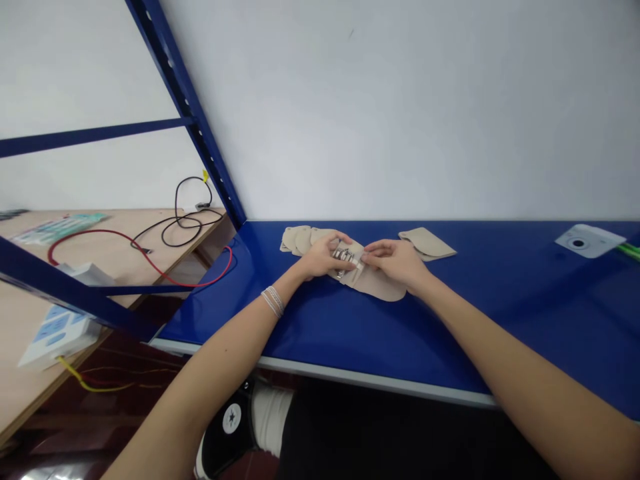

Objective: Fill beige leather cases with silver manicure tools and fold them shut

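Observation:
My left hand (320,259), with a pale bracelet (273,302) at the wrist, curls around the near-left part of a beige flat piece (383,283) that looks like card or a small pouch. Small silvery items (344,255) show between its thumb and fingers; their kind is too small to make out. From the other side my right hand (397,262) pinches the same beige piece near its middle. Beyond my left hand lie several overlapping beige pieces (299,239). Another folded beige piece (433,243) rests just past my right hand.
The blue tabletop (390,340) meets a white wall. A white device with a round dark lens (585,241) lies at the right, beside green sticks. Left are a blue metal frame (195,120), a red cable (125,237), a black cable (175,220) and a power strip (63,330) on a wooden table.

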Available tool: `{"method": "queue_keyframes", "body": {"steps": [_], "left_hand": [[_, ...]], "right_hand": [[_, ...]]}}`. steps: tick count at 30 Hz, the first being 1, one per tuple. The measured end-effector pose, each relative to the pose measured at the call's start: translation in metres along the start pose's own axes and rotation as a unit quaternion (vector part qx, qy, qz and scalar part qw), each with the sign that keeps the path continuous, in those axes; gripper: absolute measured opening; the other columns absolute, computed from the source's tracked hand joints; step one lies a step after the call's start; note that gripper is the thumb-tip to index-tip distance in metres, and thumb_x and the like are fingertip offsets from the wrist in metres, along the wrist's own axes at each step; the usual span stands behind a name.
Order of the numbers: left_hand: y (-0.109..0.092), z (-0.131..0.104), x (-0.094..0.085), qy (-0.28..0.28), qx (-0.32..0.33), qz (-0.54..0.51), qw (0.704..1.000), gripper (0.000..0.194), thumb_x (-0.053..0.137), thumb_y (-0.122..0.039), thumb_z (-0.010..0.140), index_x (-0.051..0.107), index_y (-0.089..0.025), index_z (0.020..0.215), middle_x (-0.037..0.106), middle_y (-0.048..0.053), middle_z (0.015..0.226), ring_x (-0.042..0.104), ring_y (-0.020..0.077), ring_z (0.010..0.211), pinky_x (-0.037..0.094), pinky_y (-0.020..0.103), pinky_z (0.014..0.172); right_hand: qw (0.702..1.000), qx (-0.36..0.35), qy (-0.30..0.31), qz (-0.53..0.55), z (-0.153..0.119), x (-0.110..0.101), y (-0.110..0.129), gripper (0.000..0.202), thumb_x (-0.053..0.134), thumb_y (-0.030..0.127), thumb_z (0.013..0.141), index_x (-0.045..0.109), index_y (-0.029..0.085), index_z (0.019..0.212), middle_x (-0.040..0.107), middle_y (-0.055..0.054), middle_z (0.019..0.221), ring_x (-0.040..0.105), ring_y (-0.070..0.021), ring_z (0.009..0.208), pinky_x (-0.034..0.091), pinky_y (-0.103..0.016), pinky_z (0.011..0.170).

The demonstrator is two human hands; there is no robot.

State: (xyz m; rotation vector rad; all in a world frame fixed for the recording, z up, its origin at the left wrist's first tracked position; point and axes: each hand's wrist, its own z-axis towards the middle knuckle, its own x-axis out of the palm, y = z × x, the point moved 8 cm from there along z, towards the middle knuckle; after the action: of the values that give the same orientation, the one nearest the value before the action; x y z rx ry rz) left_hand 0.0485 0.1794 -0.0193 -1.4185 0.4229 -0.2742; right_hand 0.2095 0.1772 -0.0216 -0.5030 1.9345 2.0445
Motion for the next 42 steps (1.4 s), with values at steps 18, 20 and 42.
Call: {"method": "queue_keyframes", "body": {"steps": [18, 20, 42], "left_hand": [[0.007, 0.003, -0.028, -0.088, -0.038, -0.185, 0.978, 0.067, 0.085, -0.017, 0.060, 0.051, -0.018, 0.118, 0.068, 0.002, 0.084, 0.066, 0.0120, 0.067, 0.053, 0.025, 0.064], [0.005, 0.003, -0.029, -0.094, -0.037, -0.212, 0.972, 0.066, 0.083, -0.015, 0.062, 0.052, -0.017, 0.121, 0.068, 0.002, 0.083, 0.066, 0.0120, 0.068, 0.054, 0.025, 0.066], [0.012, 0.003, -0.015, -0.056, -0.080, -0.161, 0.982, 0.058, 0.078, -0.023, 0.068, 0.054, -0.016, 0.120, 0.069, 0.006, 0.090, 0.067, 0.0169, 0.076, 0.052, 0.031, 0.073]], "right_hand": [[0.987, 0.144, -0.064, -0.027, -0.002, -0.027, -0.011, 0.049, 0.064, 0.050, 0.082, 0.061, 0.011, 0.112, 0.064, -0.009, 0.070, 0.051, -0.0133, 0.048, 0.033, -0.024, 0.038], [0.987, 0.152, -0.039, 0.021, -0.002, -0.022, -0.013, 0.040, 0.063, 0.050, 0.084, 0.061, 0.012, 0.099, 0.064, -0.009, 0.075, 0.051, -0.0117, 0.049, 0.035, -0.023, 0.037], [0.955, 0.077, 0.116, 0.262, -0.007, 0.007, 0.011, 0.066, 0.041, 0.074, 0.084, 0.069, 0.014, 0.083, 0.067, -0.012, 0.077, 0.057, -0.0148, 0.054, 0.040, -0.025, 0.044]]}}
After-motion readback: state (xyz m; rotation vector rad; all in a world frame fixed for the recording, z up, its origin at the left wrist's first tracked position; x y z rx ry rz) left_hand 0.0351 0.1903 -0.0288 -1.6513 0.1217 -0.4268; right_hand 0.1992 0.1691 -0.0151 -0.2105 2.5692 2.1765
